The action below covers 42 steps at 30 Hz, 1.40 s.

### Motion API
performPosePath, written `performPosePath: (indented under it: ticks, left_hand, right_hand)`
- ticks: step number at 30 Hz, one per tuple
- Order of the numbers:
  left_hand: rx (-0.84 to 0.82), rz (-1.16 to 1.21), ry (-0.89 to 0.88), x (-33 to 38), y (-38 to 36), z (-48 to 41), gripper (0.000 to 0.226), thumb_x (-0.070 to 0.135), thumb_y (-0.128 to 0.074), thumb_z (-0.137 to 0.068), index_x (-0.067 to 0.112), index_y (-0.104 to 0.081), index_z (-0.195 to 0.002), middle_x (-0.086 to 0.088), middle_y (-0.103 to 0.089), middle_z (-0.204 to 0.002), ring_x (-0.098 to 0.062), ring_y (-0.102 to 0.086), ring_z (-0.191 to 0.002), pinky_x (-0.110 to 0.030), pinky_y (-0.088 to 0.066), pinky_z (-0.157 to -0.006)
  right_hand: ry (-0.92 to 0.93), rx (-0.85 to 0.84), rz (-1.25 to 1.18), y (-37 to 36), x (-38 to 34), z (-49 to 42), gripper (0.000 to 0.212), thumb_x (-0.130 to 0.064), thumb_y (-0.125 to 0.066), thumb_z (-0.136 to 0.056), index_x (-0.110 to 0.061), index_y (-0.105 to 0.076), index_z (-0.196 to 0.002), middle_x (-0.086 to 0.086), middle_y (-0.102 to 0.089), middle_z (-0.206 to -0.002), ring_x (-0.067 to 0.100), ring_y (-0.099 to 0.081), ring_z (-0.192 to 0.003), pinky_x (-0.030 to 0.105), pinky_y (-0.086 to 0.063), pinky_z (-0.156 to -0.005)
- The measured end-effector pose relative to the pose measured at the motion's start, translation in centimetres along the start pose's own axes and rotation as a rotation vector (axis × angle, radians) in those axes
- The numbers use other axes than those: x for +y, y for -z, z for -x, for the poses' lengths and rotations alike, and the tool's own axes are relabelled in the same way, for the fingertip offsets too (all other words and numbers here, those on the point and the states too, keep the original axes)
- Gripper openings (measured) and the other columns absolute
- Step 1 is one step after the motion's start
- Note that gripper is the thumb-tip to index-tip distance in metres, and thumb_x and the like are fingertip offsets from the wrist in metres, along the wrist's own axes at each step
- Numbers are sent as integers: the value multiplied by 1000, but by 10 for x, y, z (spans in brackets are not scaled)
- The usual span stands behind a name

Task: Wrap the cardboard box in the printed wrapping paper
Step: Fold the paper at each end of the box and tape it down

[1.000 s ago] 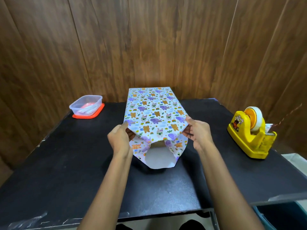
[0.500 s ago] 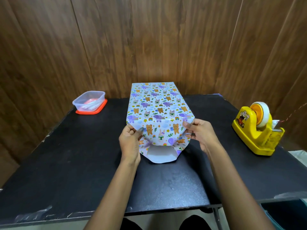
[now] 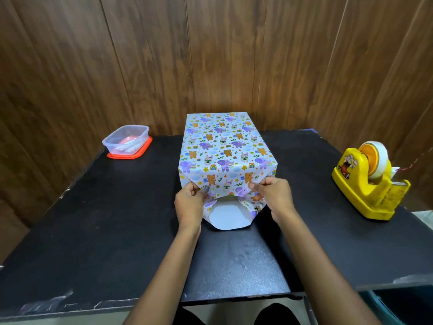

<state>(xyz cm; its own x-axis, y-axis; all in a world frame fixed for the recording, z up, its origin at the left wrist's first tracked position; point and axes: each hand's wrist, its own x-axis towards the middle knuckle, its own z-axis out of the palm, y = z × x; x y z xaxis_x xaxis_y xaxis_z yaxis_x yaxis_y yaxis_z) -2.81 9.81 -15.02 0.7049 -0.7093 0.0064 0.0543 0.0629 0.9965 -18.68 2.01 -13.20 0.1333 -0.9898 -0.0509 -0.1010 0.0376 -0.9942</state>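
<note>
**Near end half folded; closing and taping outstanding**

At ten o'clock from the parcel, a clear plastic container (image 3: 126, 140) stands on a red lid, well apart. The left hand (image 3: 189, 206) has its fingers (image 3: 193, 189) curled in a pinch on the left fold of the printed wrapping paper (image 3: 225, 146) at the parcel's six o'clock end. The parcel sits mid-tabletop (image 3: 93, 219), running twelve to six. Paper covers its top and sides smoothly, and the cardboard box is hidden beneath. The top flap is drawn down over the near end. The bottom flap (image 3: 226, 219) lies flat, white side up, not yet raised. The right hand (image 3: 274, 195) pinches the matching right fold. At three o'clock stands a yellow tape dispenser (image 3: 367, 181), well apart. Judgement: the body wrap is done and the near end wants closing and taping. The far end cannot be seen.
</note>
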Motion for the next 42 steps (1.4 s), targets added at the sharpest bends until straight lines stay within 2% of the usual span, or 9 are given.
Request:
performPosePath:
  ticks: [7,12,15,19,22,31,33,36,42]
  left_hand:
    - [196,-533,-123,8,-3,2,17,21,-67,-83,9,-55,-82,-6,-65,-85,-29,-62,-85,-39,-46,-68]
    - [493,-1113,-728,8,6,-8,80,35,-88,-50,8,-40,-108,-14,-43,-114,-34,-47,-102,-42,-43,-77]
    - [326,-1272,-971,13,14,-26,88,35,-87,-50,12,-43,-122,-15,-46,-128,-33,-38,-122,-47,-32,-96]
    - [128,-1352,-1104,16,19,-41,73,34,-90,-49,10,-61,-111,-11,-62,-113,-29,-57,-112,-45,-27,-105]
    - [102,-1317,-1156,19,22,-46,71,36,-89,-49,8,-61,-108,-12,-61,-105,-30,-57,-104,-41,-24,-101]
    - [-35,-1320,-1156,23,25,-52,70,33,-89,-51,3,-61,-108,-16,-61,-102,-37,-59,-97,-44,-50,-85]
    - [-45,-1354,-1158,26,24,-51,71,36,-90,-49,4,-63,-106,-15,-62,-100,-36,-60,-92,-42,-52,-81]
    - [-48,-1431,-1231,32,22,-49,81,42,-90,-46,12,-61,-114,-14,-60,-89,-32,-58,-76,-38,-52,-69]
    - [-90,-1587,-1453,42,25,-49,97,52,-80,-59,35,-30,-141,-10,-54,-84,-26,-53,-72,-33,-43,-60]
  right_hand:
    - [18,110,93,-14,10,-4,36,-12,-75,-76,-16,-55,-46,9,-62,-62,23,-54,-62,45,-52,-66]
    - [53,133,210,-15,5,-2,34,-16,-73,-79,-21,-58,-49,1,-68,-63,31,-67,-74,47,-56,-75]
    - [63,142,267,-16,6,-3,34,-18,-71,-81,-23,-57,-50,-2,-68,-63,29,-65,-71,41,-55,-71]
    - [94,156,354,-17,7,-4,27,-23,-68,-84,-20,-61,-58,0,-72,-74,24,-67,-74,35,-52,-70]
    - [129,183,442,-20,10,-5,21,-30,-64,-86,-14,-64,-72,1,-73,-78,24,-66,-77,33,-51,-70]
    - [380,267,1007,-4,11,-9,45,-52,-53,-88,-8,-64,-90,11,-70,-86,29,-64,-84,31,-39,-80]
    - [472,265,1051,-2,14,-11,44,-49,-61,-85,-6,-65,-78,13,-69,-72,30,-65,-70,32,-40,-73]
    - [642,354,1142,0,19,-14,46,-44,-87,-55,-13,-56,-44,3,-49,-34,21,-49,-31,22,-39,-46]
    - [700,306,1160,1,14,-13,42,-45,-83,-58,-15,-57,-42,1,-48,-33,20,-47,-28,23,-38,-45]
